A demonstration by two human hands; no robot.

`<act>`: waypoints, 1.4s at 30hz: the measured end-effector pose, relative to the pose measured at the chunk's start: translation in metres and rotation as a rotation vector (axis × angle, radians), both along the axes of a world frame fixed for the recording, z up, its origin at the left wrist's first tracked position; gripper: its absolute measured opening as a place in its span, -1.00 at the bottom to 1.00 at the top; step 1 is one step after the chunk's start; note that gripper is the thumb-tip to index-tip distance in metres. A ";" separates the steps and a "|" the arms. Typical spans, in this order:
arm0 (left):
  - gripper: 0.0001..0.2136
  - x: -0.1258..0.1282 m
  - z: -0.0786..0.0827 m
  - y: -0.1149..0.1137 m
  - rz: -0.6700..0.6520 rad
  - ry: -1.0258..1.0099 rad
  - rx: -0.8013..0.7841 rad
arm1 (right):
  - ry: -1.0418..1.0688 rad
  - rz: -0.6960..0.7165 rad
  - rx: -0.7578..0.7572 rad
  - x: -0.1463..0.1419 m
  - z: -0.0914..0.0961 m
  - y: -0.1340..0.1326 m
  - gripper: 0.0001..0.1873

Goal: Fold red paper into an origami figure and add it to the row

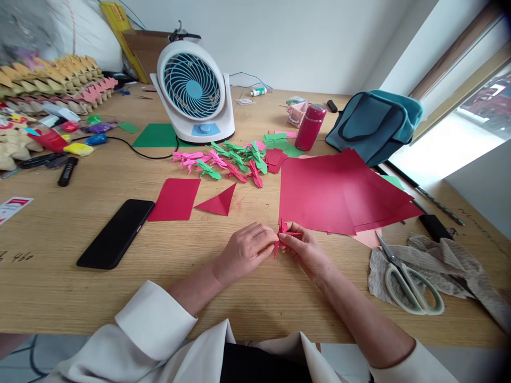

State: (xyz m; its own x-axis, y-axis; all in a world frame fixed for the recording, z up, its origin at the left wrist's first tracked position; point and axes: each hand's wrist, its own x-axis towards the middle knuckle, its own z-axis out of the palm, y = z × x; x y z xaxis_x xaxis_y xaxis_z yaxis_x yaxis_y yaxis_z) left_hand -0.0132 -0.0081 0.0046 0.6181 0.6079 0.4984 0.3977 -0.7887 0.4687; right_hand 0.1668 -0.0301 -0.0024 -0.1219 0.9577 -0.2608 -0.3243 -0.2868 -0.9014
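Between my two hands is a small red folded-paper figure (pixel 282 229) with narrow pointed parts, held just above the table. My left hand (pixel 249 247) pinches it from the left side, fingers pressed together. From the right, my right hand (pixel 305 247) grips it between thumb and fingers, which hide part of it. Beyond my hands lie a red folded triangle (pixel 220 202) and a stack of red paper squares (pixel 175 200). A pile of pink, green and red folded-paper figures (pixel 229 159) spreads farther back.
Large red sheets (pixel 319 191) lie to the right, scissors (pixel 407 282) on a crumpled cloth (pixel 379 271) nearer me. A black phone (pixel 115 234) rests at left. Behind stand a fan (pixel 194 88), a red flask (pixel 310 127) and a teal bag (pixel 371 125).
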 end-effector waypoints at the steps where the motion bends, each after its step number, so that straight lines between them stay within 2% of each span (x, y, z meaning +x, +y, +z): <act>1: -0.87 0.000 0.001 0.000 -0.004 0.009 0.034 | -0.001 0.005 0.002 0.000 -0.001 0.000 -0.63; 8: -0.88 -0.002 0.000 0.002 -0.014 0.021 0.208 | 0.012 0.025 0.002 0.001 -0.002 -0.002 -0.67; 14: -0.88 -0.002 0.000 0.002 -0.001 0.044 0.252 | 0.000 0.009 -0.004 0.001 -0.002 -0.002 -0.67; 17: -0.89 0.000 0.000 0.002 0.003 0.052 0.222 | -0.002 0.004 0.014 0.001 -0.004 -0.002 -0.68; 24: -0.93 0.007 -0.009 0.000 0.061 -0.150 -0.113 | -0.023 -0.047 0.036 -0.001 -0.004 -0.003 -0.67; 30: -0.91 0.010 -0.010 -0.004 0.148 -0.260 -0.303 | -0.090 -0.058 0.065 -0.005 -0.003 -0.003 -0.65; 33: -0.92 0.014 -0.011 -0.005 0.201 -0.338 -0.473 | -0.112 -0.067 0.091 -0.006 -0.004 -0.003 -0.66; 36: -0.93 0.017 -0.013 -0.005 0.202 -0.451 -0.635 | -0.127 -0.073 0.110 -0.007 -0.004 -0.003 -0.66; 42: -0.95 0.019 -0.018 -0.004 0.226 -0.536 -0.771 | -0.134 -0.074 0.111 -0.007 -0.006 -0.003 -0.66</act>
State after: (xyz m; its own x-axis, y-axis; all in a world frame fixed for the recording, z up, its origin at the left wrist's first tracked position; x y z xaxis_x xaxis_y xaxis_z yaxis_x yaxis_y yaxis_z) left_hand 0.0061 -0.0117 -0.0138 0.2535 0.9627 0.0940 0.0850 -0.1190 0.9893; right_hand 0.1597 -0.0334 -0.0079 -0.0218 0.9866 -0.1617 -0.2159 -0.1626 -0.9628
